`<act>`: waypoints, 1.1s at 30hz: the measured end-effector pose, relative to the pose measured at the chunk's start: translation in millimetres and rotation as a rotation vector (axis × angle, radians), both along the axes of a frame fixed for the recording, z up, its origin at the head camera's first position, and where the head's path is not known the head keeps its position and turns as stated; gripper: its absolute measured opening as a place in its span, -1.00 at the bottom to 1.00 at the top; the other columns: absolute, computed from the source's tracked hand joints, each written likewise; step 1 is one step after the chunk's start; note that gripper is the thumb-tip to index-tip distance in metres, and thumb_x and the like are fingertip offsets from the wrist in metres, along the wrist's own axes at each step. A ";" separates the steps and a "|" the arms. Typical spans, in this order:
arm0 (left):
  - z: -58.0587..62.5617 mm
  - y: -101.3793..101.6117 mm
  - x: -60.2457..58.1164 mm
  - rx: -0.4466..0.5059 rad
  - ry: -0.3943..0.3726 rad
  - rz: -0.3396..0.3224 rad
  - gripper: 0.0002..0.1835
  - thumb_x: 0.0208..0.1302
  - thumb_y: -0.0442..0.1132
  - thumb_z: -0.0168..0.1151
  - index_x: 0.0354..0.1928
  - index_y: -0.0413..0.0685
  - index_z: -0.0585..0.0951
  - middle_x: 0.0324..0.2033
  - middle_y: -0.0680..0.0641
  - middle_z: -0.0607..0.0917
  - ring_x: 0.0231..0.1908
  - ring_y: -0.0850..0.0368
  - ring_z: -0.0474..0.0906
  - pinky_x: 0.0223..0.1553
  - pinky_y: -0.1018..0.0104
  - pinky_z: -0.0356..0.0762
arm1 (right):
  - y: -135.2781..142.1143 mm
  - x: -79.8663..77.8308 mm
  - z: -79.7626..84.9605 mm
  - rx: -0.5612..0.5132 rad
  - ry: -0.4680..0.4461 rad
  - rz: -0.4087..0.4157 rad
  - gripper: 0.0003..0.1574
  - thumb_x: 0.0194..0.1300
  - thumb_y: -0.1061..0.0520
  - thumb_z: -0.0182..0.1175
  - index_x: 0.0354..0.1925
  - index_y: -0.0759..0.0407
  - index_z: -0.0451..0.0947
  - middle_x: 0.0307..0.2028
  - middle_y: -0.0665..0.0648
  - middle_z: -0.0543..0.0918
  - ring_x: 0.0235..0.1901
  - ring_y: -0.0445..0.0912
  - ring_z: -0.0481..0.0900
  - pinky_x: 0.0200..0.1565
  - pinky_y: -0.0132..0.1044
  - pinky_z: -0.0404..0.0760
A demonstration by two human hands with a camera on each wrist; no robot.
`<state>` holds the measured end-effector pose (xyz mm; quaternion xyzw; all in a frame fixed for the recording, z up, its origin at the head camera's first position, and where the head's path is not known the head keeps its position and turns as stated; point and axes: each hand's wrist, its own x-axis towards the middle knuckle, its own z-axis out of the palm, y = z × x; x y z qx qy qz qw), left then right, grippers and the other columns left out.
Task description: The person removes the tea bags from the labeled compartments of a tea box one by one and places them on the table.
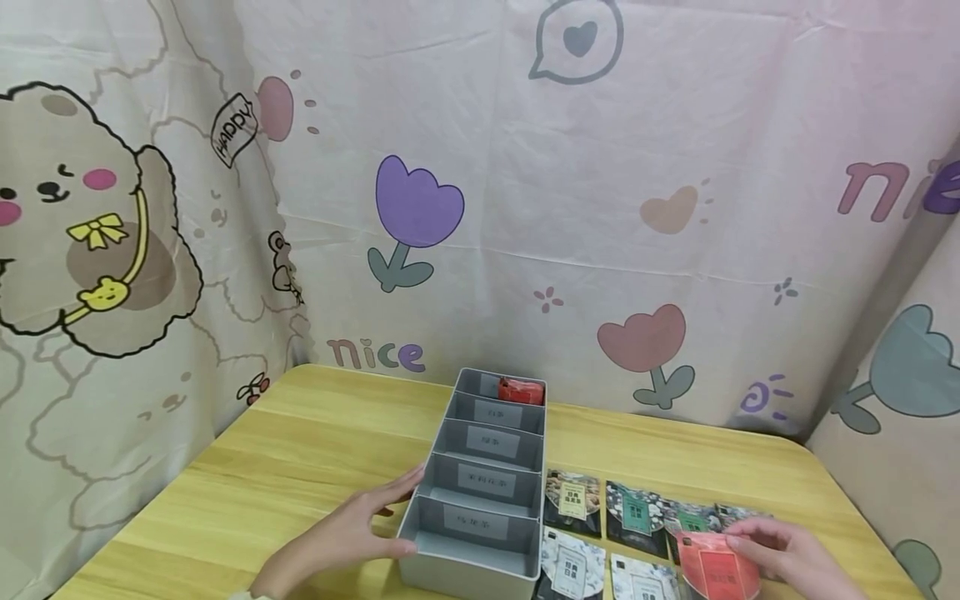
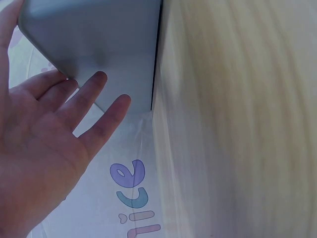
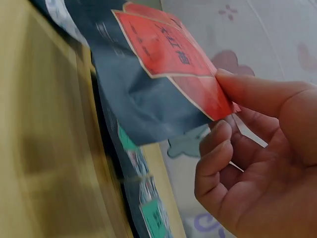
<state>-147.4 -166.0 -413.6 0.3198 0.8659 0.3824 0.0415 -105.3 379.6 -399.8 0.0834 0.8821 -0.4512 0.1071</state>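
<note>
My right hand (image 1: 787, 546) pinches a red and dark tea sachet (image 1: 718, 567) by its edge, thumb against the fingers; the right wrist view shows the sachet (image 3: 168, 49) tilted above other packets. My left hand (image 1: 352, 525) rests at the near left side of a grey divided box (image 1: 472, 577), its fingers spread and fairly straight. In the left wrist view the fingertips (image 2: 121, 104) lie by the wall of the box (image 2: 129, 74). A red sachet (image 1: 522, 392) sits in the farthest compartment, and labels mark the dividers.
Right of the box, several tea sachets lie in rows, among them a yellow-labelled one (image 1: 572, 500), a green-labelled one (image 1: 636, 510) and a white one (image 1: 572, 567). The wooden table (image 1: 300, 450) meets a printed cloth (image 1: 510, 183) at the back.
</note>
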 end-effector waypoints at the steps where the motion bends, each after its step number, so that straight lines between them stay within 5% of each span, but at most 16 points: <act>1: 0.3 -0.2 0.0 0.000 -0.002 0.000 -0.08 0.15 0.09 0.37 0.48 -0.01 0.18 0.40 -0.24 0.22 0.24 -0.37 0.29 0.08 -0.40 0.29 | 3.9 0.5 -1.0 -0.008 -0.004 0.014 -0.55 0.38 0.02 0.18 -0.08 0.44 0.56 -0.20 0.15 0.63 -0.22 0.00 0.52 -0.16 -0.07 0.65; 15: 0.2 -1.9 1.0 -0.016 0.024 0.004 -0.08 0.15 0.09 0.37 0.47 -0.04 0.20 0.39 -0.22 0.23 0.21 -0.32 0.35 0.06 -0.36 0.34 | 27.6 0.3 -9.5 -0.126 -0.081 0.193 -0.63 0.43 0.05 0.10 -0.12 0.38 0.57 -0.19 0.14 0.63 -0.21 0.00 0.49 -0.17 -0.10 0.58; 25: 0.0 -2.2 0.8 -0.005 -0.002 0.002 -0.08 0.15 0.09 0.36 0.48 -0.04 0.19 0.40 -0.24 0.22 0.24 -0.38 0.29 0.07 -0.41 0.30 | 26.5 -1.1 -14.8 0.000 -0.074 0.178 -0.63 0.37 0.00 0.17 -0.15 0.32 0.60 -0.21 0.13 0.64 -0.21 -0.02 0.46 -0.16 -0.07 0.50; 33: 0.2 -0.7 0.4 -0.006 -0.018 -0.002 -0.09 0.17 0.08 0.36 0.48 -0.02 0.17 0.40 -0.24 0.20 0.19 -0.34 0.37 0.04 -0.36 0.36 | 21.2 0.4 -16.1 0.045 -0.094 0.041 -0.64 0.29 0.01 0.27 -0.19 0.31 0.64 -0.25 0.14 0.64 -0.22 -0.01 0.47 -0.16 -0.04 0.52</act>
